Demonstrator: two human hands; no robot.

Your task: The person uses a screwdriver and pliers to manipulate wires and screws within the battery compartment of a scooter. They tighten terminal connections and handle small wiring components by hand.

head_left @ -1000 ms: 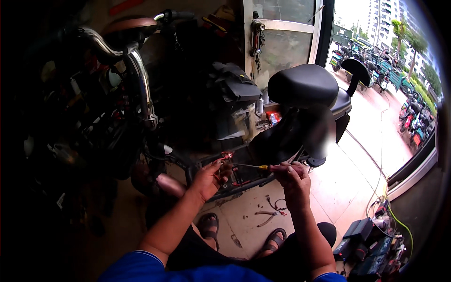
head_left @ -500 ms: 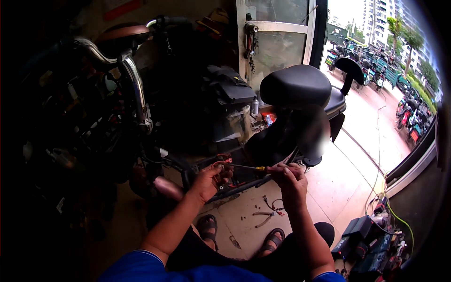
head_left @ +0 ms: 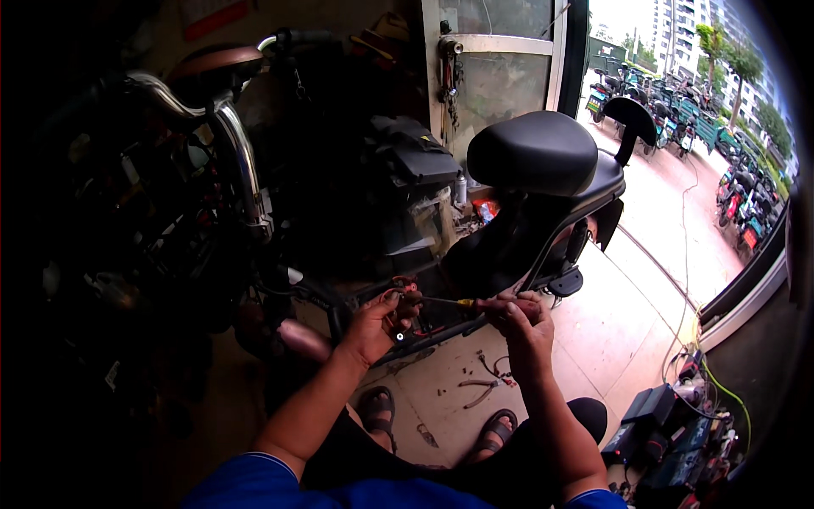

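The screwdriver (head_left: 465,303) lies between the two hands, above the low scooter frame (head_left: 432,340). The right hand (head_left: 525,320) is closed around its handle, presumably for control of the shaft, which points toward the left hand (head_left: 371,327). The left hand is curled, probably to steady work at the tip; whether it grips the red wire (head_left: 405,281) cannot be told. Pliers (head_left: 482,393) rest on the floor (head_left: 585,360) below, between the hands, apparently for easy reach.
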